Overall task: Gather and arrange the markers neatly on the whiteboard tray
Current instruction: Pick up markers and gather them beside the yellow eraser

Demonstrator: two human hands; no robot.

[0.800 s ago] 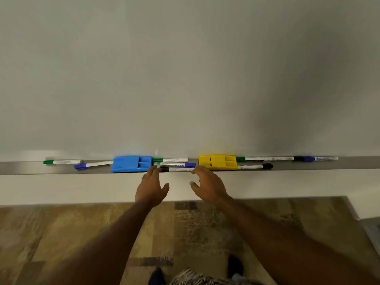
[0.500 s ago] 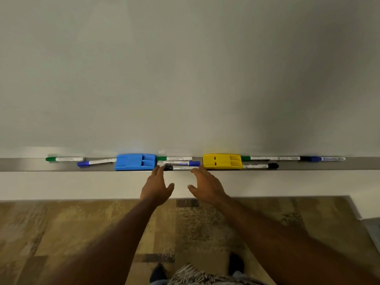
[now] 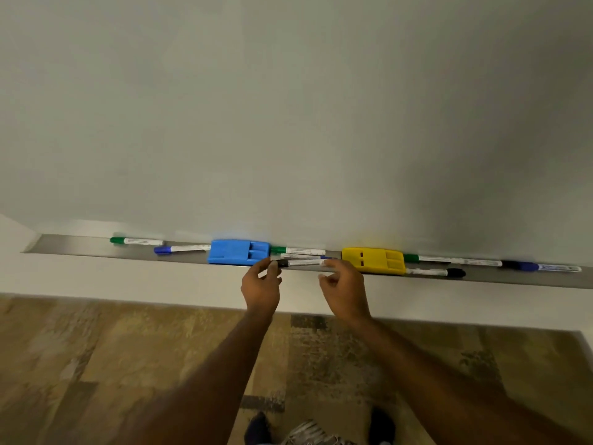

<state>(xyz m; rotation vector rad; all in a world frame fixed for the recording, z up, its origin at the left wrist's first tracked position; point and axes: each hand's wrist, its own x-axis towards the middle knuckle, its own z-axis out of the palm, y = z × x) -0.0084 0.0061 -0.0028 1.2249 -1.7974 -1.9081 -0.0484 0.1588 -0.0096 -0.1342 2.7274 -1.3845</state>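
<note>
A grey metal tray (image 3: 80, 247) runs along the foot of the whiteboard. Between a blue eraser (image 3: 238, 252) and a yellow eraser (image 3: 373, 260) lie three markers: a green-capped one (image 3: 300, 251) at the back, a blue one (image 3: 305, 256) mostly hidden, and a black-capped one (image 3: 303, 263) in front. My left hand (image 3: 261, 285) pinches the black marker's cap end and my right hand (image 3: 345, 285) grips its other end. Left of the blue eraser lie a green marker (image 3: 136, 241) and a blue marker (image 3: 181, 249). Right of the yellow eraser lie several more markers (image 3: 455, 261).
The whiteboard (image 3: 288, 107) fills the upper view. A pale wall strip runs below the tray. Patterned brown carpet (image 3: 96, 364) covers the floor, with my shoes (image 3: 260, 427) at the bottom edge. The tray's left end (image 3: 33, 245) shows at far left.
Both hands have gone from hovering open near the tray's front edge to closing on the two ends of the black-capped marker. The view has shifted right and tilted.
</note>
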